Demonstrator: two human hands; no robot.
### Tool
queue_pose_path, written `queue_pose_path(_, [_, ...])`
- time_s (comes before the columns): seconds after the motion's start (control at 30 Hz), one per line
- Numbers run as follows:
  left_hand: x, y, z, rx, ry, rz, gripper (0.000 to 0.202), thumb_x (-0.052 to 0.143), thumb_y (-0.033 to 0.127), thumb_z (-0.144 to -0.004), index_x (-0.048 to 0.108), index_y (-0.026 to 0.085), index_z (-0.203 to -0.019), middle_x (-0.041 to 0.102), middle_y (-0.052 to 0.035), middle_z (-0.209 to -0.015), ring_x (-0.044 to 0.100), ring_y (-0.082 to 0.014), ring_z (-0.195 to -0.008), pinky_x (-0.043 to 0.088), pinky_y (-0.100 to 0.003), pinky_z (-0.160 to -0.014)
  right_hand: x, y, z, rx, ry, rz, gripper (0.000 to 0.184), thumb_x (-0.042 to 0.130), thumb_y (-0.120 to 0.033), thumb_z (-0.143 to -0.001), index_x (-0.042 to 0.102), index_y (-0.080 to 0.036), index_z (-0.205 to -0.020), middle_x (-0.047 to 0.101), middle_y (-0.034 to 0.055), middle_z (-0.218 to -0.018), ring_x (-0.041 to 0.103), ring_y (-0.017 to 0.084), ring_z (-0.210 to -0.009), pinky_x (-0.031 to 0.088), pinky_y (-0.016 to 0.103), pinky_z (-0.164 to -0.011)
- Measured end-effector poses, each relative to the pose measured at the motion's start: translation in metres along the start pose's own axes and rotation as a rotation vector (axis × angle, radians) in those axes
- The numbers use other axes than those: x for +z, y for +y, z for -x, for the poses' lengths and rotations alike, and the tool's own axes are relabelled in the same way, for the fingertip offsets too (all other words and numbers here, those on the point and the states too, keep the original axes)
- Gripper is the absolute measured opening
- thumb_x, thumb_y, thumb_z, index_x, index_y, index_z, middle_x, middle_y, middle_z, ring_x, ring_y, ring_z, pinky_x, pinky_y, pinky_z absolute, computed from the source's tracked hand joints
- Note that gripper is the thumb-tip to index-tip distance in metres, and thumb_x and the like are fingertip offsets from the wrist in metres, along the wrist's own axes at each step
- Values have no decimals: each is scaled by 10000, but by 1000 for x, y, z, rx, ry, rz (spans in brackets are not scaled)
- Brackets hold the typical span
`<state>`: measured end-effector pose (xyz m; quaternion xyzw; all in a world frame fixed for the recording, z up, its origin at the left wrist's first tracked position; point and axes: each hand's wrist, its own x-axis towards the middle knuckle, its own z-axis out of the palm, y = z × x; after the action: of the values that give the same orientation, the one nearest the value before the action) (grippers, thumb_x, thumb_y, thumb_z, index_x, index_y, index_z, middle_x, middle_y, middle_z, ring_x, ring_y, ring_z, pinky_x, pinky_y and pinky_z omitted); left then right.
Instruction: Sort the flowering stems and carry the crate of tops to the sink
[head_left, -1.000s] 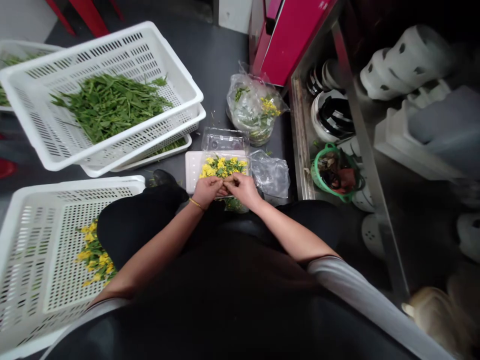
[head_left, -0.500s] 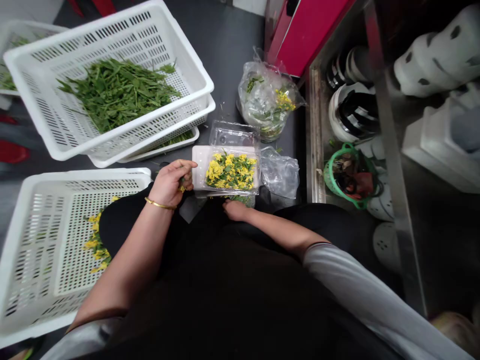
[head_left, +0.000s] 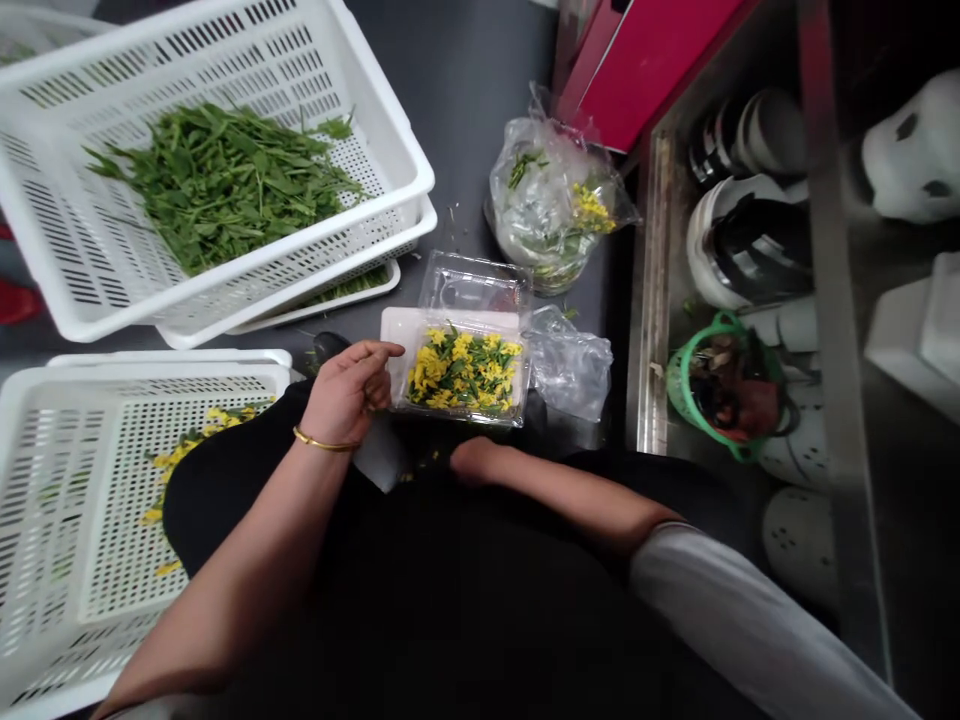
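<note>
My left hand, a gold bangle at its wrist, is beside the left end of a clear plastic box. Its index finger stretches toward the box while the others curl in; whatever they hold is hidden. Yellow-flowered greens fill the box, whose clear lid is folded back on the far side. Beneath the box is a pale tray or board. Below the box's near edge, my right hand is low against dark clothing, its fingers out of sight. A few yellow bits lie on the dark cloth between the hands.
Leafy greens lie in a stacked white basket at upper left. Another white basket holds yellow-flowered stems. Beyond the box stand a plastic bag of greens and a crumpled bag. A metal shelf borders the right.
The camera view has shifted a little. My right hand has drawn back from the box's near edge toward my body. My left hand stays at the box's left; yellow bits in its fingers no longer show.
</note>
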<state>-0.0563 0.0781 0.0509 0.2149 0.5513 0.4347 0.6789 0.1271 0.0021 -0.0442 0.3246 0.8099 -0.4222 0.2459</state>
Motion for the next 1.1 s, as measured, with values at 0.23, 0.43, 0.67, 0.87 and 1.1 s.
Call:
queue_pose_path(0.23, [11, -19, -6, 29, 8, 26, 145, 649, 242, -676, 620, 127, -759, 265, 92, -397, 200, -33, -330, 133, -171, -350, -88, 30, 13, 314, 603, 167, 328, 349, -286, -941, 561, -244, -1187, 624, 100, -1065, 616, 209, -844, 438, 287, -678])
queue_pose_path(0.43, [11, -33, -4, 25, -69, -32, 207, 674, 294, -665, 612, 118, -755, 264, 102, -386, 177, -29, -335, 108, -185, -359, -69, 35, -16, 273, 521, 305, 319, 330, -227, -943, 556, -194, -1165, 602, 136, -1050, 605, 225, -901, 448, 314, -731])
queue_pose_path(0.67, [12, -48, -4, 221, -119, -448, 205, 637, 307, -686, 674, 115, -747, 519, 16, -531, 388, -67, -457, 255, -193, -418, -77, 39, 35, 229, 860, -682, 192, 584, -336, -806, 627, -150, -789, 650, 35, -738, 576, 118, -588, 449, 225, -539])
queue_pose_path(0.87, [23, -59, 8, -38, -430, -546, 278, 674, 384, -687, 608, 128, -602, 322, 75, -374, 225, -39, -346, 142, -200, -368, -62, 11, 56, 59, 725, -1394, 361, 774, -424, -559, 615, -138, -712, 606, -28, -582, 474, 53, -393, 376, 172, -366])
queue_pose_path(1.1, [23, -58, 13, -133, -386, -341, 282, 793, 332, -546, 638, 112, -630, 361, 71, -426, 218, -16, -358, 107, -187, -354, -49, -7, 66, 17, 1081, -939, 234, 641, -392, -760, 665, -161, -785, 610, 3, -644, 527, 94, -516, 455, 223, -500])
